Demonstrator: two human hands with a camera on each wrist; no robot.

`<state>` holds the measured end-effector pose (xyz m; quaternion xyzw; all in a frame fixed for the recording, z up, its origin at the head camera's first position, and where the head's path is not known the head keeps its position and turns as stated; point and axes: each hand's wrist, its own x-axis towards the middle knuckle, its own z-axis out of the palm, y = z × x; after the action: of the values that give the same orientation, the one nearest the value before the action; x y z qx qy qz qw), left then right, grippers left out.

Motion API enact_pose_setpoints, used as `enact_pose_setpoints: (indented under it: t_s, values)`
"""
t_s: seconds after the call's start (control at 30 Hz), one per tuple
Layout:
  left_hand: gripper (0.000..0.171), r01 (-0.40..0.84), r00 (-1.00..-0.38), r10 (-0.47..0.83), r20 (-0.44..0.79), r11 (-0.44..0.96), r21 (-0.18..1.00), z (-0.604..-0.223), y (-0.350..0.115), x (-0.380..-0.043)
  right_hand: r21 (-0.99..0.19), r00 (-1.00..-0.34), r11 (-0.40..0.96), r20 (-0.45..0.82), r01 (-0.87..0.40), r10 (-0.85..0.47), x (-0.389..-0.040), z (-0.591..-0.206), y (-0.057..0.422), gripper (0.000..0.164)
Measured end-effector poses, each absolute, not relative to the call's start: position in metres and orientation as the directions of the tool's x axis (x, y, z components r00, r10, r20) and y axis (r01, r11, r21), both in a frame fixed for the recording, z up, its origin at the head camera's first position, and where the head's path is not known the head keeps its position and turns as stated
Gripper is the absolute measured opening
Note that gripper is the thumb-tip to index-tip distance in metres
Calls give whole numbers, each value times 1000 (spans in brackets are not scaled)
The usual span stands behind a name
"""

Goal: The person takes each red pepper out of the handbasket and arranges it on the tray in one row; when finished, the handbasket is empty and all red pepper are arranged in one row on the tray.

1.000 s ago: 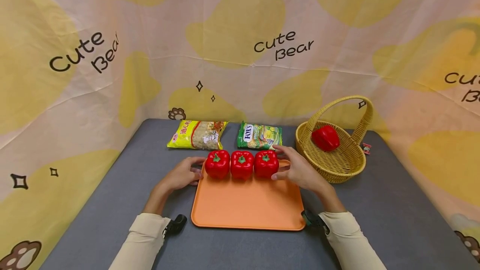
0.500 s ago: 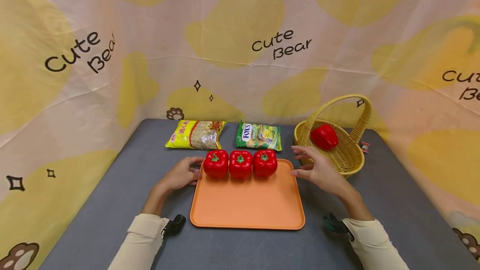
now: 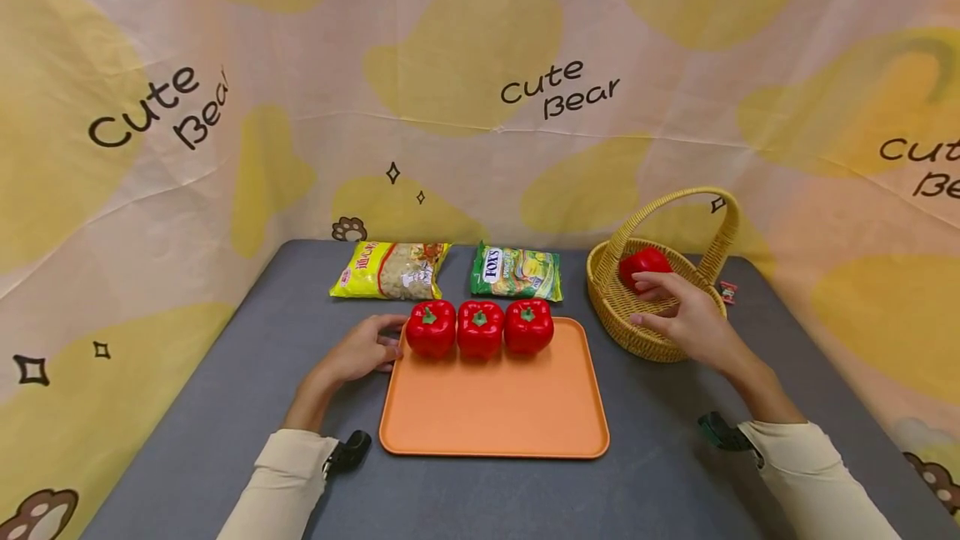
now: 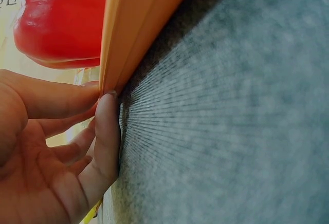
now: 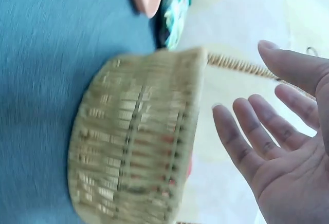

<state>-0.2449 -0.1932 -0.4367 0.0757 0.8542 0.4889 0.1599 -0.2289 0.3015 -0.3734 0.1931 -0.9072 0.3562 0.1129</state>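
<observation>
An orange tray [image 3: 495, 407] carries three red bell peppers in a row along its far side: left pepper [image 3: 431, 329], middle pepper [image 3: 480, 330] and right pepper [image 3: 528, 327]. At the tray's far left corner my left hand [image 3: 362, 348] pinches the rim between thumb and fingers, as the left wrist view shows. Over the near right part of a wicker basket [image 3: 637, 343] hovers my right hand [image 3: 693, 319], fingers spread and holding nothing. Inside the basket lies another red bell pepper [image 3: 643, 263], partly hidden by that hand; the right wrist view shows the basket wall [image 5: 133, 136] and the raised palm.
Behind the tray lie a yellow food bag [image 3: 393, 271] and a green Fox's packet [image 3: 516, 272]. A tall handle [image 3: 675, 197] arches over the basket. One small red wrapper [image 3: 727, 292] sits right of it. A printed cloth [image 3: 450, 65] hangs round the grey table [image 3: 465, 498].
My right hand has left the rightmost pepper on the tray and moved right, over the basket. My left hand has stayed at the tray's corner.
</observation>
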Motion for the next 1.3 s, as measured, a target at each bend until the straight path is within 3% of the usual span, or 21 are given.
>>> enact_pose_setpoints:
  t_s: [0.5,0.83,1.3]
  values:
    - [59,-27,-938,287,-194,499,866,-440,-194,-247,-648,-968,720,136,-248,-210,-274,-362,336,66]
    - [58,-30,-939,284,-193,492,870,-440,-195,-247,-690,-969,702,-6,-176,-249,-298,-358,343,77]
    - [57,-26,-940,283,-188,491,871,-440,-195,-247,-747,-972,661,-95,-72,-213,-321,-364,354,86]
